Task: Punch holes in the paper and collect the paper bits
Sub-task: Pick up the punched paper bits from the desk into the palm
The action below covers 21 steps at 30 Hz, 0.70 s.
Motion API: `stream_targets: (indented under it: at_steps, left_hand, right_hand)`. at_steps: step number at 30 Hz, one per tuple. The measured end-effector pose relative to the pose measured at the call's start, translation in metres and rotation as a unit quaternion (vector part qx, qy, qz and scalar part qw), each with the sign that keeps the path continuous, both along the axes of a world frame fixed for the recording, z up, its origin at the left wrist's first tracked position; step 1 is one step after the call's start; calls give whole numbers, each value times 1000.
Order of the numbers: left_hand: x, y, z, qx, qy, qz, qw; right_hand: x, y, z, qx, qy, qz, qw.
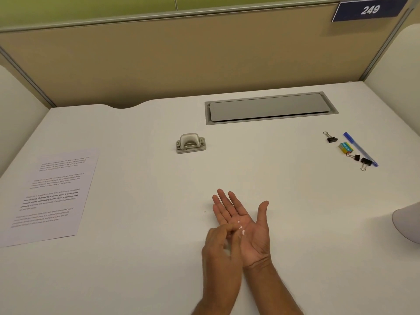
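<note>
Right hand (pixel 247 226) lies palm up, fingers (pixel 223 201) straight and spread, grasping nothing. A few white bits (pixel 241 230) sit on the palm. Left hand (pixel 219 248) is at 7 o'clock of the palm, fingertips (pixel 229 227) bunched right beside the bits. It is blurred, so I cannot tell if a bit is pinched between them. Both hands are low over the desk (pixel 295 201), at 6 o'clock of the punch (pixel 191 143). Paper (pixel 52 194) lies flat at 9 o'clock, well apart from the hands; its holes are too small to make out. Clips (pixel 332 139), eraser (pixel 346 148) and pen (pixel 361 149) at 2 o'clock are not involved.

Step, as I judge it: gathering bits into the palm. To do it well:
- Hold the right palm level and slightly cupped so nothing slides off.
- Pinch one bit at a time with the pads.
- Let go low, right on the palm, not from height.
- Bits are light and likely cling to skin, so rub the fingertips apart to shed them.
- Move slowly, no jerks.
- White bits on a white desk are hard to spot, so scan near the punch for strays.
</note>
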<state>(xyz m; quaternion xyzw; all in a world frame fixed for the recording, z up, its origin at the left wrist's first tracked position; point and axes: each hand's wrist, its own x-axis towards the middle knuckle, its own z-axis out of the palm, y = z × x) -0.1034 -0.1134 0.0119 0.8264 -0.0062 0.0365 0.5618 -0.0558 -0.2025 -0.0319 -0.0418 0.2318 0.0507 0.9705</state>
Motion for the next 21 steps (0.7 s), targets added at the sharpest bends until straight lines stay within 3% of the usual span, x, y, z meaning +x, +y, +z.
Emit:
stream_targets:
  at_steps: [6, 12, 21]
  left_hand:
    - [43, 36, -18, -13, 44, 140, 989]
    - [72, 50, -32, 76, 39, 73, 994]
    - [80, 45, -37, 129, 16, 60, 990]
  right_hand:
    - [-4, -1, 3, 18, 1, -16, 1000]
    - [-6, -2, 1, 29, -11, -36, 999]
    - [-4, -3, 5, 25, -6, -27, 999]
